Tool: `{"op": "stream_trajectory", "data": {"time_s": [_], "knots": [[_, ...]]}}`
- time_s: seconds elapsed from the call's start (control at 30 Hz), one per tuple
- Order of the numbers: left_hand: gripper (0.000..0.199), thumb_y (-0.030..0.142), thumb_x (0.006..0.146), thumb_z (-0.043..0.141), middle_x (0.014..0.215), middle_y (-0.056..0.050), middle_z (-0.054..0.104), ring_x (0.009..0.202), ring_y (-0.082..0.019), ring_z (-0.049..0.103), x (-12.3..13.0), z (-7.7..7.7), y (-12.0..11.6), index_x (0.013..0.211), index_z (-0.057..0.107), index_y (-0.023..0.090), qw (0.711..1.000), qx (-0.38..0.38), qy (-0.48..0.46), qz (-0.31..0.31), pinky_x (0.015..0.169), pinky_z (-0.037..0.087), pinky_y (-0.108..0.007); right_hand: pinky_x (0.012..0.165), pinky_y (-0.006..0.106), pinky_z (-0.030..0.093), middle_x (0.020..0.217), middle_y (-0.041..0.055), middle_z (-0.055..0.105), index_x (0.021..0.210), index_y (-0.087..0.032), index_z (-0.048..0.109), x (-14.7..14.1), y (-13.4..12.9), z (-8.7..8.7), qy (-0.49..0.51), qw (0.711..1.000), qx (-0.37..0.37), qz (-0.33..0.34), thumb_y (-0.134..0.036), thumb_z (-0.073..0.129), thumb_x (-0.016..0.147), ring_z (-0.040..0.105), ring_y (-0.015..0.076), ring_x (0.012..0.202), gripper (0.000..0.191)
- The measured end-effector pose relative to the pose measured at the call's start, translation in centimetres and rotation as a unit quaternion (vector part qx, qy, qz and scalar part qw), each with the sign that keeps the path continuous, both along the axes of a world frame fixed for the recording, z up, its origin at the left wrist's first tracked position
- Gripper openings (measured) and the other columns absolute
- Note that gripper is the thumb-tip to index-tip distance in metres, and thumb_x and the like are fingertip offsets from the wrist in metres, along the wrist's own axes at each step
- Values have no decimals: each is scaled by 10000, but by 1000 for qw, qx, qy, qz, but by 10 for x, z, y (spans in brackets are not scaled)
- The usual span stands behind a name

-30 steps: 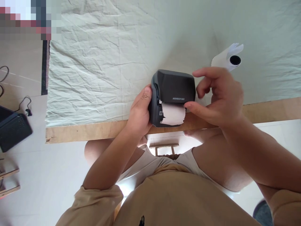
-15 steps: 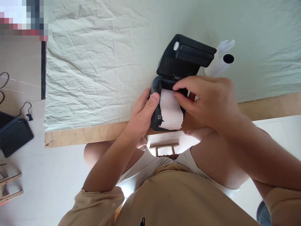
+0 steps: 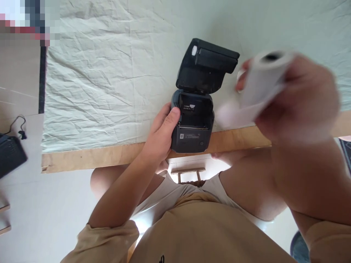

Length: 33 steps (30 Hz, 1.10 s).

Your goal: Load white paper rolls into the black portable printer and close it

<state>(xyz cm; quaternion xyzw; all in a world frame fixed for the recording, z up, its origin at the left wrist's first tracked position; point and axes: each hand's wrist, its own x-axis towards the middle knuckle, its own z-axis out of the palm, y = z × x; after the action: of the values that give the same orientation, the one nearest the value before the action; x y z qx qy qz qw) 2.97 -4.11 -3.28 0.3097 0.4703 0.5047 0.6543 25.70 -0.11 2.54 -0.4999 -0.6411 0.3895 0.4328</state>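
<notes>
while l hand [image 3: 164, 133] has thumb + fingers clamped on the open printer [image 3: 192, 140] at table edge [image 3: 123, 155], r hand [image 3: 304, 98], blurred, grips paper roll [image 3: 261, 80] w/ curled fingers.

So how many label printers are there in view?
1: the black label printer, lid open, at the table's near edge, with the left hand gripping its side. Another could be hidden behind the pixelated corner.
</notes>
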Motion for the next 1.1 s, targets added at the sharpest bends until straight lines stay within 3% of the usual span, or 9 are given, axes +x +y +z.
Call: {"op": "stream_trajectory", "data": {"time_s": [0.1, 0.2, 0.3, 0.47, 0.67, 0.8, 0.87, 1.0, 1.1], "knots": [[296, 542, 1007, 824, 1086, -37, 874, 1278, -325, 831, 0, 0, 0, 1044, 769, 253, 1000, -8, -16, 2, 1001, 728, -380, 524, 394, 412, 965, 71, 650, 943, -340, 600, 16, 15, -19, 86, 995, -11, -57, -638, 715, 859, 624, 260, 773, 331], [320, 571, 1017, 809, 1096, -45, 874, 1279, -336, 834, -1, -1, 1, 1063, 760, 258, 1000, -11, -11, -9, 1019, 735, -405, 433, 304, 291, 789, -3, 513, 922, -318, 524, 21, 25, -49, 116, 985, 31, -126, -562, 861, 786, 489, 181, 606, 438], [363, 609, 1005, 814, 1108, -54, 874, 1280, -351, 837, -2, -3, 3, 1078, 758, 258, 1000, -10, -2, -14, 1021, 740, -427, 400, 279, 288, 762, -41, 543, 934, -308, 532, 17, 22, -68, 80, 993, 29, -84, -694, 886, 856, 470, 132, 508, 530], [396, 642, 975, 838, 1062, -49, 870, 1284, -362, 835, -2, -6, 5, 1044, 742, 264, 1000, 3, -6, -13, 988, 750, -428, 652, 406, 569, 861, 13, 700, 943, -303, 602, 18, 11, -67, -106, 992, 50, -39, -797, 771, 961, 668, 222, 727, 522], [371, 610, 999, 829, 1090, -49, 875, 1266, -340, 844, -2, -3, 3, 1070, 758, 253, 1000, 3, -16, -14, 1001, 741, -417, 870, 556, 648, 1080, 86, 802, 1104, -315, 696, 35, 23, -78, -234, 965, 106, -61, -637, 882, 891, 735, 327, 955, 429], [337, 584, 1012, 813, 1102, -43, 883, 1266, -329, 842, -1, -1, 2, 1061, 764, 254, 1000, -5, -17, -11, 983, 742, -397, 911, 611, 645, 1116, 93, 822, 1257, -327, 726, 33, 17, -74, -265, 957, 110, -43, -475, 916, 829, 749, 335, 914, 491], [338, 587, 1016, 806, 1121, -47, 885, 1284, -332, 835, -1, -1, 2, 1075, 769, 256, 1000, -6, -16, -14, 974, 743, -396, 917, 582, 642, 1170, 108, 832, 1267, -327, 753, 36, 11, -65, -247, 955, 158, -51, -484, 900, 867, 780, 339, 973, 454], [327, 564, 1027, 807, 1133, -48, 881, 1271, -338, 843, -2, -2, 1, 1147, 778, 261, 999, 0, -34, -31, 945, 753, -411, 794, 483, 583, 1083, 128, 805, 1144, -280, 805, 62, 18, -57, -202, 913, 306, -178, -492, 741, 1000, 772, 292, 917, 264], [326, 549, 1028, 806, 1151, -52, 882, 1254, -339, 853, -3, -2, 0, 1173, 780, 259, 999, -5, -39, -29, 946, 756, -411, 715, 438, 560, 1257, 175, 766, 1206, -228, 792, 82, 38, -69, -267, 905, 236, -231, -329, 892, 817, 769, 274, 917, 414]]}}
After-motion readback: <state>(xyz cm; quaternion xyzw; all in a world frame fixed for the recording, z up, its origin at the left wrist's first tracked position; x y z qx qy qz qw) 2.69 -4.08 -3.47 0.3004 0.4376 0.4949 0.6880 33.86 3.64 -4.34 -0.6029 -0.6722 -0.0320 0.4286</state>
